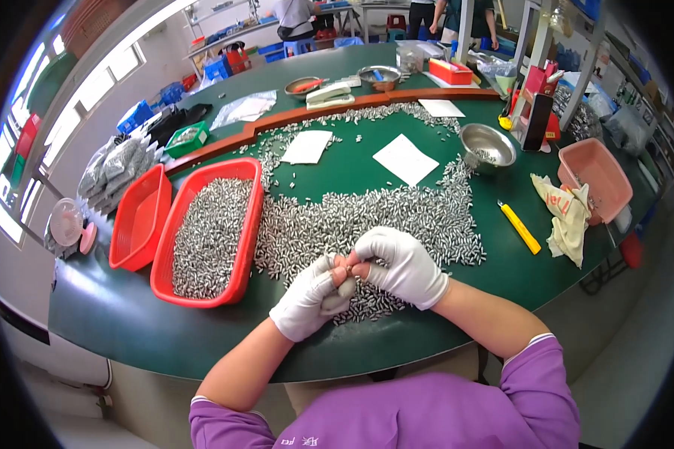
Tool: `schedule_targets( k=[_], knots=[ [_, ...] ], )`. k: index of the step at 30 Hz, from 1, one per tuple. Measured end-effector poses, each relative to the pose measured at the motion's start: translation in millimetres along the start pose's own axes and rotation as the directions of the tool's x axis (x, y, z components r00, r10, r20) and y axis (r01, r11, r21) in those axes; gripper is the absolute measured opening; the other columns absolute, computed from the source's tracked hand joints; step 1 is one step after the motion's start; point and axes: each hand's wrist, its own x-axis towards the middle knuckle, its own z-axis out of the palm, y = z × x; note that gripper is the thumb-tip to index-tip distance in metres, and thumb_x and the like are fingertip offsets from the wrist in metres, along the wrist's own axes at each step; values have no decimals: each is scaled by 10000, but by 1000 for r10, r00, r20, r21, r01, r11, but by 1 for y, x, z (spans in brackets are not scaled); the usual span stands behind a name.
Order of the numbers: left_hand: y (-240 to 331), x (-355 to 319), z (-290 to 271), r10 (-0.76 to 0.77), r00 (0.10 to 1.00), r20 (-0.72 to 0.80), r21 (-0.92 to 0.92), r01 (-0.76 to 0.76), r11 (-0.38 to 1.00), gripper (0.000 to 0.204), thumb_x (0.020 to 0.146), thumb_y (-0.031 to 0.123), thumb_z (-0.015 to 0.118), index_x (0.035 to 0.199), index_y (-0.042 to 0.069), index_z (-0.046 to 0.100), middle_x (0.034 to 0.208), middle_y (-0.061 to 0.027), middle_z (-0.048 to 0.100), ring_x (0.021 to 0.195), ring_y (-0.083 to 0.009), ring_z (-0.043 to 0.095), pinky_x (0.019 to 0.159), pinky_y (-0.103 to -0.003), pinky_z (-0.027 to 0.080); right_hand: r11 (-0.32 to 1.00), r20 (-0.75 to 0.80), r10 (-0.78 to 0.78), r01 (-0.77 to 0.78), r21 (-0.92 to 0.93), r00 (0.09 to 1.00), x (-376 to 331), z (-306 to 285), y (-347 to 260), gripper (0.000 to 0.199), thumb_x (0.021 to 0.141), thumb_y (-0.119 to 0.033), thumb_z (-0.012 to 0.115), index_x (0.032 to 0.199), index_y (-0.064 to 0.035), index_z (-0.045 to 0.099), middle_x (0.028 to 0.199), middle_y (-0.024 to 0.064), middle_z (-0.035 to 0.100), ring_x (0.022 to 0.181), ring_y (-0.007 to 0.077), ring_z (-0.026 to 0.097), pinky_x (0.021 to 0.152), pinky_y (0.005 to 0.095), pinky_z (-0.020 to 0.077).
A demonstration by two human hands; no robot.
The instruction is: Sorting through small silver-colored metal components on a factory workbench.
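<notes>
My left hand [311, 298] and my right hand [403, 263], both in white gloves with bare fingertips, meet over the near edge of a wide spread of small silvery metal cylinders [314, 224]. Thumbs and fingers of both are closed in a pinch, tip to tip. Something tiny sits between them, mostly covered, and its kind does not show. Left of the spread stands a red plastic basket [255, 213], heaped with the same small cylinders. Two white paper sheets [407, 159] lie at the far side of the spread.
A second red basket [139, 221] leans beside the full one. Rightward are a steel bowl [494, 136], a yellow utility knife [520, 227], a cloth [565, 217] and a pink basin [603, 176]. A brown wooden strip [277, 120] borders the green table [165, 337]. People are beyond.
</notes>
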Motion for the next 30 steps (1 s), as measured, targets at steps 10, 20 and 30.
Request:
schedule_targets(
  k=[10, 20, 30],
  knots=[
    [-4, -1, -1, 23, 1000, -14, -10, -23, 1000, 241, 922, 293, 610, 1000, 98, 491, 662, 37, 429, 464, -33, 275, 432, -183, 222, 998, 5, 35, -35, -54, 999, -4, 2, 4, 130, 776, -58, 723, 890, -44, 663, 844, 79, 635, 766, 212, 622, 687, 306, 501],
    [-4, -2, 1, 20, 998, -62, 1, -20, 1000, 201, 941, 254, 583, 1016, 99, 480, 700, 21, 428, 492, -39, 275, 452, -193, 212, 983, -89, -98, 83, -161, 991, 0, 2, 3, 199, 745, -70, 743, 933, -66, 679, 850, 76, 646, 746, 244, 626, 662, 335, 512],
    [-6, -1, 0, 88, 991, -102, 90, -79, 993, 196, 962, 271, 542, 1011, 88, 489, 689, 10, 442, 475, -48, 275, 450, -203, 221, 932, -16, -208, 194, -305, 978, 3, 1, -3, 219, 678, -54, 757, 868, -86, 652, 865, 67, 643, 760, 269, 623, 653, 356, 505]
  ],
)
